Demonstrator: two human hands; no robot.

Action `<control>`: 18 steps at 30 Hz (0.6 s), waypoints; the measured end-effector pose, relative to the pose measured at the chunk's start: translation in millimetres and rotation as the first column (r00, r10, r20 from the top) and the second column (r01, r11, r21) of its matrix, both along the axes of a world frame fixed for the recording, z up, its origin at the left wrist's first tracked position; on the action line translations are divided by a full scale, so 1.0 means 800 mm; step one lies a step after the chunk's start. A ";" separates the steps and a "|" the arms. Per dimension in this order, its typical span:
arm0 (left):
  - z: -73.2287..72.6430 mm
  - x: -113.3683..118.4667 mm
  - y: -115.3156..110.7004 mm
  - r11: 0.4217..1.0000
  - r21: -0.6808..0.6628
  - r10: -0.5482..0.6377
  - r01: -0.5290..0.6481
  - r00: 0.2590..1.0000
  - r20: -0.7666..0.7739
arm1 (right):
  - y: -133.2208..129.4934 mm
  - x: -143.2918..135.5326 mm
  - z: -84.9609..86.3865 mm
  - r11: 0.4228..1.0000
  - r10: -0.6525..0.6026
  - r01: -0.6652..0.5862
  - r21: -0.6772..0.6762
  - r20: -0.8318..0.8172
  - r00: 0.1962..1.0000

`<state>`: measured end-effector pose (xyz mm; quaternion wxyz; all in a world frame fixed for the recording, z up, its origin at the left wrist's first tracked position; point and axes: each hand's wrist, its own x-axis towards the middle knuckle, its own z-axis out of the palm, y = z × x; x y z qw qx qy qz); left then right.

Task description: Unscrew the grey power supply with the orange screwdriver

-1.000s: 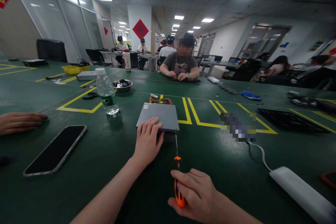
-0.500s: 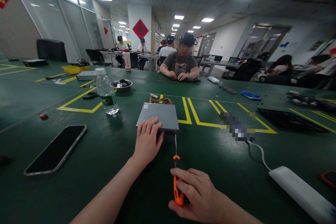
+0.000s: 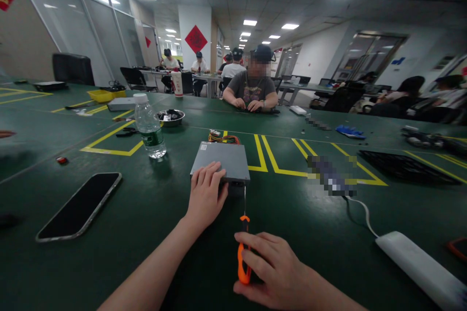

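Note:
A flat grey metal box (image 3: 222, 158) lies on the green table, with a bundle of coloured wires (image 3: 224, 139) behind it. My left hand (image 3: 207, 192) rests on the box's front left part, fingers over its top and thumb at the front side. My right hand (image 3: 268, 265) has its fingers round the orange and black handle of a screwdriver (image 3: 243, 257). The thin shaft points away from me, and its tip is at the box's front right corner; the exact contact is too small to make out.
Left of the box stand a water bottle (image 3: 149, 129) and a metal bowl (image 3: 170, 117); a phone (image 3: 80, 206) lies nearer. A white power strip (image 3: 416, 265) is at right. Across the table sits a person (image 3: 251, 88). Another hand (image 3: 6, 133) shows at the left edge.
The screwdriver's handle has turned and shifted slightly left in my right hand. My left hand stays on the box. Another person's hand has come into view at the left edge.

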<state>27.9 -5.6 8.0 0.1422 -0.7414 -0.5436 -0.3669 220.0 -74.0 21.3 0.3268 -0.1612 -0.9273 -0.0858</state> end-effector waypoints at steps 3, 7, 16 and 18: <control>0.000 0.000 0.000 1.000 0.006 -0.007 0.007 1.000 0.004 | -0.001 -0.002 0.004 1.000 0.004 -0.002 -0.017 0.103 0.995; -0.001 0.000 0.000 1.000 0.008 -0.005 0.005 1.000 0.002 | -0.002 -0.002 -0.001 1.000 -0.001 0.001 0.000 0.084 0.996; 0.000 0.000 0.000 1.000 0.008 -0.003 0.003 1.000 -0.001 | 0.000 0.001 0.000 0.999 0.020 -0.016 -0.035 0.130 0.991; 0.000 0.000 0.000 1.000 0.008 0.000 0.000 1.000 -0.002 | -0.001 0.000 -0.002 1.000 0.009 -0.005 -0.029 0.126 0.992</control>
